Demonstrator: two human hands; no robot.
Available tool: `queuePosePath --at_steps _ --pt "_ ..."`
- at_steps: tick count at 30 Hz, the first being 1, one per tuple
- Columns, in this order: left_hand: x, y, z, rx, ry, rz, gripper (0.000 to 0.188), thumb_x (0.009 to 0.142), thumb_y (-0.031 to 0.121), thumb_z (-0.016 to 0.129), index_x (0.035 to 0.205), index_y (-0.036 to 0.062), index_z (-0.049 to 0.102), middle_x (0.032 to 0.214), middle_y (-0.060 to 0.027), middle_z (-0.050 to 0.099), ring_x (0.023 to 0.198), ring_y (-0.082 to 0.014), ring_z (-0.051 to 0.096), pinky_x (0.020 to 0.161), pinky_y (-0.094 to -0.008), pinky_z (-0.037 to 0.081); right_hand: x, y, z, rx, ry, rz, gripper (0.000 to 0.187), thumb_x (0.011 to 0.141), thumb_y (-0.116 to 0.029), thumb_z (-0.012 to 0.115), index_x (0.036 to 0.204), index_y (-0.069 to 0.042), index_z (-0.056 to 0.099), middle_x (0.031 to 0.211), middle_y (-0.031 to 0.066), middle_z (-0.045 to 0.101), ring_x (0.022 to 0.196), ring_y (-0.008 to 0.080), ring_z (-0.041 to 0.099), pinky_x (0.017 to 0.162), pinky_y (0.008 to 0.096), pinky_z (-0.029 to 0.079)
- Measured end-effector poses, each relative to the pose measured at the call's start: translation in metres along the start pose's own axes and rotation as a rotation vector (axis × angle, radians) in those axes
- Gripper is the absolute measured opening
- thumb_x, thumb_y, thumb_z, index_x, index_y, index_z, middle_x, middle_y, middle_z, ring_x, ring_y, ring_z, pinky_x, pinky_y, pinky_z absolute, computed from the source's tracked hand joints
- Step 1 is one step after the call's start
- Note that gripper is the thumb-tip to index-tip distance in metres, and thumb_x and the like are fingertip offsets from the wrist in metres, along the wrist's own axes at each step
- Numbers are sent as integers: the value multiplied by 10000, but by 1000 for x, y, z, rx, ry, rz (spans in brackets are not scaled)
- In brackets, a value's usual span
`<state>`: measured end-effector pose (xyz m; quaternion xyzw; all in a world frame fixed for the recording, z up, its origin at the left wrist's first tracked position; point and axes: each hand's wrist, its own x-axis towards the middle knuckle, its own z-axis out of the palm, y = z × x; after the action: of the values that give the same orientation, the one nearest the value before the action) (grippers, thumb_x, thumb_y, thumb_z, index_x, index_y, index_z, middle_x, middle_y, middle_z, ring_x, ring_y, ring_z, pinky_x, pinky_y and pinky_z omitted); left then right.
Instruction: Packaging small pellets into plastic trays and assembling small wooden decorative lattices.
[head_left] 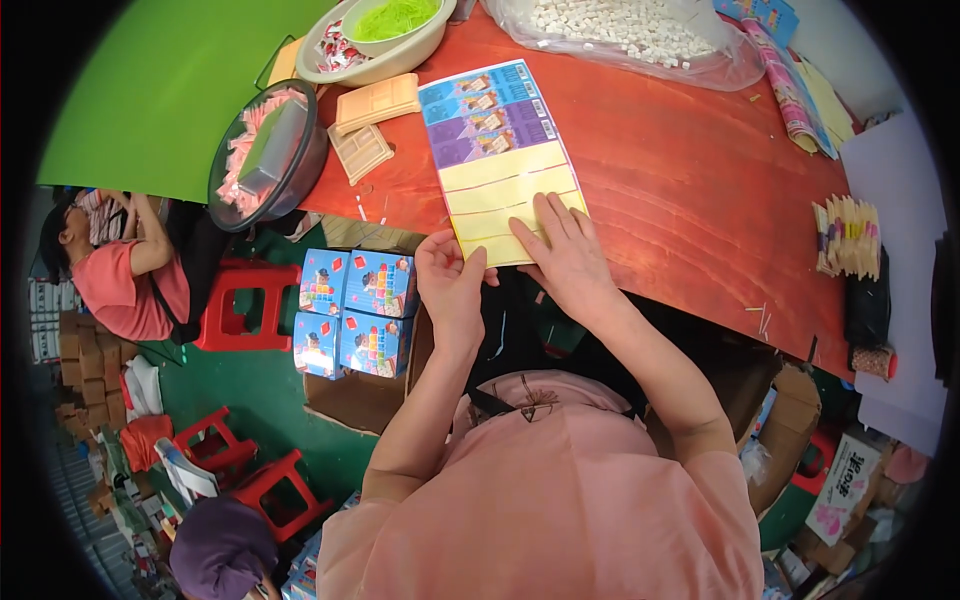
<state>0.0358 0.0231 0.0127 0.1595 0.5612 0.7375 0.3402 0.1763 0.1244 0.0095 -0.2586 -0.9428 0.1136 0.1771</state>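
Printed sheet [498, 140] lies at near edge of red table [680, 180]. Right hand [568, 255] spreads open and flat over yellow panels [505, 178]; left hand [452, 290] half-curled at near-left corner, grip unclear from above. Beige compartment trays [378, 103] sit left.

Two own hands [572, 252]; four printed strips [492, 122]

"What's carrying everything?"

"A red table [690, 180], stretching across the top of the frame."

"And what's lying on it?"

"A sheet [507, 150] is lying at upper centre. Left of it, two trays [378, 103] are resting close together, while a white basin [385, 68] and a black basin [303, 180] are sitting toward the upper left."

"The right side?"

"A clear bag [735, 70] of white pieces [625, 30] is spreading at the top; slivers [763, 320] are lying at mid-height."
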Motion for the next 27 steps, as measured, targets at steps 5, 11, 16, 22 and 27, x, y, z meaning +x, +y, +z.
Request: queuePosePath --at_steps 5,11,16,22,27 --pt "-15 34 45 -90 -441 284 487 894 -68 632 1319 13 407 1177 -117 591 1007 -156 625 835 -272 537 1 12 -27 856 47 320 304 985 -159 597 1274 -66 621 1190 146 667 1092 215 642 942 342 505" --pt "-1 1 71 490 -511 741 184 839 15 696 1016 8 649 1148 -169 603 993 -349 610 888 -407 495 -10 65 -58 1379 558 719 275 1029 -180 543 1229 -6 616 1164 68 676 1026 138 655 914 309 533" --pt "32 -26 57 841 -368 754 156 864 42 692 1014 21 658 1163 -156 609 1094 -329 574 937 -398 473 -36 110 -99 1440 738 755 301 1004 -167 582 1259 -9 585 1160 57 660 1025 152 652 911 327 532" --pt "40 -36 76 973 -324 786 154 870 77 700 1010 29 658 1160 -155 614 1096 -338 565 950 -421 451 -68 194 -230 960 971 645 321 999 -201 595 1283 -51 592 1132 23 665 996 113 646 879 312 530" --pt "36 -39 86 1119 -305 930 197 841 100 733 1007 31 651 1129 -135 635 1081 -344 573 942 -450 441 -59 256 -336 165 1055 485 293 1006 -166 570 1260 -24 602 1094 53 703 954 173 685 819 307 541"
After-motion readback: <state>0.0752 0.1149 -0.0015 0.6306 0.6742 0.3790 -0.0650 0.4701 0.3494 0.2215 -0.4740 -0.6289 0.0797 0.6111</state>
